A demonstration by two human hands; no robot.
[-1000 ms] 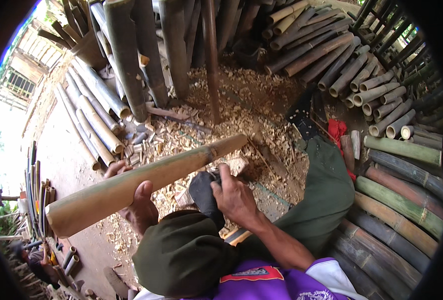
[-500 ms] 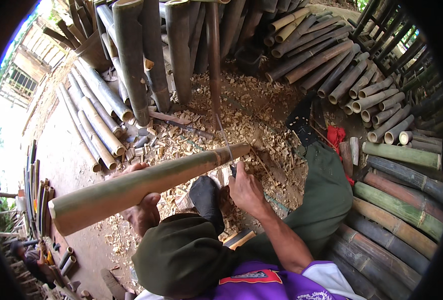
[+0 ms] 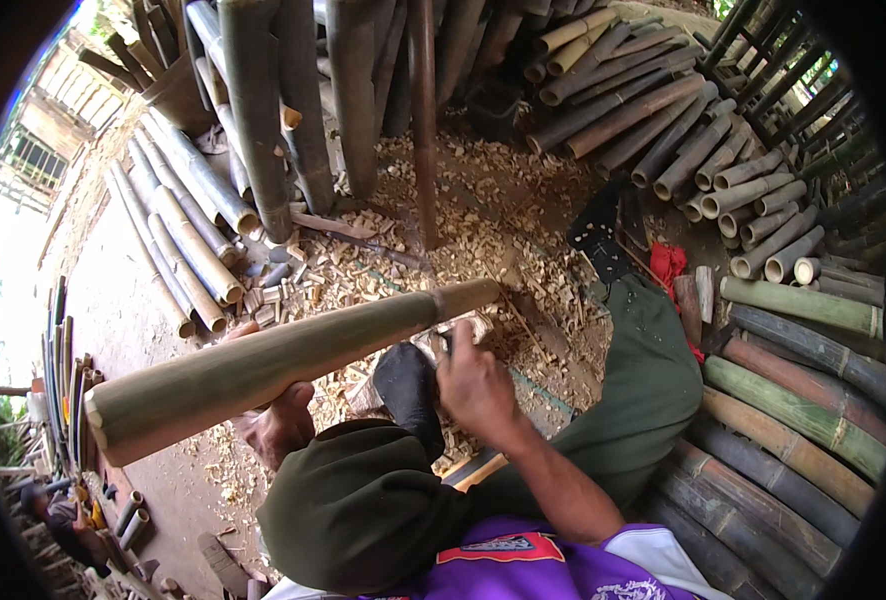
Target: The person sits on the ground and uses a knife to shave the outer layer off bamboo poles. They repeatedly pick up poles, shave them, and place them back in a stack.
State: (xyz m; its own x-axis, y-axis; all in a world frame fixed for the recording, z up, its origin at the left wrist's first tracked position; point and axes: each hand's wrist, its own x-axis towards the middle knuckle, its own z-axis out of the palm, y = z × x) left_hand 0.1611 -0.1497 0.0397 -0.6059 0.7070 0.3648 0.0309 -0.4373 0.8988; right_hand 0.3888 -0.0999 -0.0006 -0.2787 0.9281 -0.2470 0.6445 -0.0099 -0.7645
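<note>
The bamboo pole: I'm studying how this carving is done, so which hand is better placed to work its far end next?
Probably the right hand: it sits close to the bamboo pole's far end, above the wood chips. The left hand is under the pole's middle, supporting it.

- The bamboo pole [image 3: 273, 365] was a thick greenish-tan length, lying on a slant from lower left up to the right, its cut open end nearest the camera at the left.
- Its far end sat right over the wood block [image 3: 463, 330], down among the pale chips.
- The left hand [image 3: 278, 425] cupped it from underneath, about mid-length.
- The right hand [image 3: 475, 385] was closed around a dark tool handle just below the pole's far end; the blade itself was too hidden to make out.
</note>
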